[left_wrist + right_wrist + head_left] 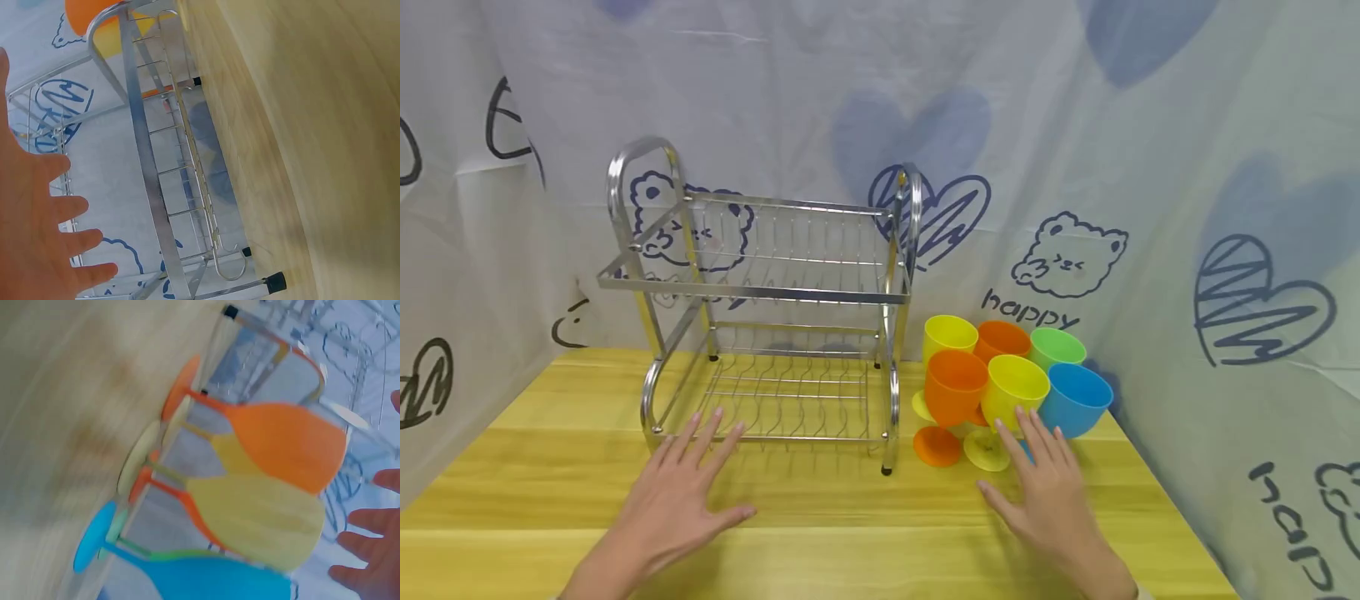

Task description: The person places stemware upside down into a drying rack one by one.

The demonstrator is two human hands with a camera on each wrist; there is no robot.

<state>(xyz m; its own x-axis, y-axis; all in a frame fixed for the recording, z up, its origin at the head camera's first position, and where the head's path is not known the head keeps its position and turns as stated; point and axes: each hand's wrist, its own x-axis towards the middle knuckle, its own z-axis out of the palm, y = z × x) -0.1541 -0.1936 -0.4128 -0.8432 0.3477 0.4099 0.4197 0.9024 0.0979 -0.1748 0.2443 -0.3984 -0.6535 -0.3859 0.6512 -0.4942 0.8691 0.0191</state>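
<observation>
My left hand (672, 498) is spread, palm down and holding nothing, in front of a two-tier metal dish rack (760, 292). In the left wrist view, its fingers (75, 240) point at the rack's front. My right hand (1051, 498) is also spread and holds nothing. Its fingertips overlap the front yellow goblet (1011, 396) in the head view. Beside that goblet stand an orange goblet (955, 390) and a blue goblet (1075, 404). Behind them are another yellow goblet (950, 335), a second orange one and a green goblet (1057, 347). All stand upright on their feet.
Both rack tiers hold only their wire slots. The wood-grain table (842, 550) runs under everything. A white cloth (790, 108) printed with hearts and bears hangs behind and along both sides, close to the goblets at the right edge.
</observation>
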